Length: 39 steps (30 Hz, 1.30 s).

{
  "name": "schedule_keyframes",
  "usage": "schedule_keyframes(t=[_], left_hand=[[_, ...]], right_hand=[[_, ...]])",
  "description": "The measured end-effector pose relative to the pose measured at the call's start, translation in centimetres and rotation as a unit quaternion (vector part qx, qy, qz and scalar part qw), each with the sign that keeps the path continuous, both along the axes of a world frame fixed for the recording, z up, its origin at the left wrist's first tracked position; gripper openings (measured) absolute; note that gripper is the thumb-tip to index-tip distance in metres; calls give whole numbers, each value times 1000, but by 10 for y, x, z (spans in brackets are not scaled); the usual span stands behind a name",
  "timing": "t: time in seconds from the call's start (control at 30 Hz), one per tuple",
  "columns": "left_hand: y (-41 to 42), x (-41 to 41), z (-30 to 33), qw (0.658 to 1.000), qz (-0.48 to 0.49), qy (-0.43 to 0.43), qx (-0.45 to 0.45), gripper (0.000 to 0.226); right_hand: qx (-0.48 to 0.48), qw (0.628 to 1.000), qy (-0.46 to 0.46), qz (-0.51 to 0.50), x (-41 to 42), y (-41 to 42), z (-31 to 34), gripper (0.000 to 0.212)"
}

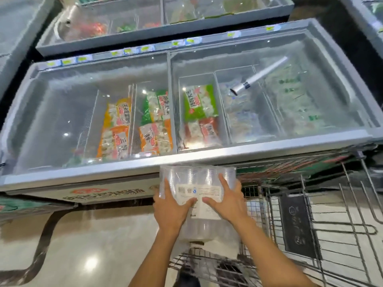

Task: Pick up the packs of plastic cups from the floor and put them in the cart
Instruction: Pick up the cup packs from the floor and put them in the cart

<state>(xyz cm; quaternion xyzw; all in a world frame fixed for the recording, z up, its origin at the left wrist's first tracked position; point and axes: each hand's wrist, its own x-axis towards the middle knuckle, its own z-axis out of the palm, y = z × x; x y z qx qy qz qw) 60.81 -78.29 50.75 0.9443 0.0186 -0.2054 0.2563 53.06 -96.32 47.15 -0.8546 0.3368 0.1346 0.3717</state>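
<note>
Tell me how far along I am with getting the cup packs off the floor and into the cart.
Done: one pack of plastic cups is off the floor. In hand: the left hand and right hand hold it in front of the freezer, beside the wire cart. Left: it still has to go in. No other packs show on the floor here, and I cannot tell what the cart already holds.

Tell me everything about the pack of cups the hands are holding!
The pack of plastic cups is clear see-through cups stacked in rows inside a thin clear wrapper, with a white printed label on its front. It is held up in the air, in front of the freezer's edge and above the wire cart. The left hand and right hand press on its front with spread fingers.
</note>
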Motion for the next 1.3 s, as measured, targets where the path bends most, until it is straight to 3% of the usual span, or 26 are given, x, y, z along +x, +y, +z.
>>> schedule_keyframes(t=[0.3, 0.63, 0.83, 0.97, 1.2, 1.3], left_hand=[[-8, 12, -19, 997, -3, 48, 56, 136], [37, -1, 20, 992, -7, -58, 115, 112], [123, -50, 55, 984, 55, -104, 136, 106], [203, -101, 86, 976, 113, -124, 136, 102], [363, -224, 147, 944, 227, -175, 162, 97], [423, -283, 168, 922, 286, -187, 185, 97]], right_hand=[[5, 999, 8, 32, 5, -17, -16, 114], [-117, 988, 31, 100, 14, 14, 22, 109], [-165, 977, 2, 134, 15, 77, 57, 101], [-172, 961, -82, 200, -2, 144, 88, 99], [-196, 890, -213, 352, -41, 290, 159, 98], [-164, 852, -277, 413, -69, 364, 188, 87]])
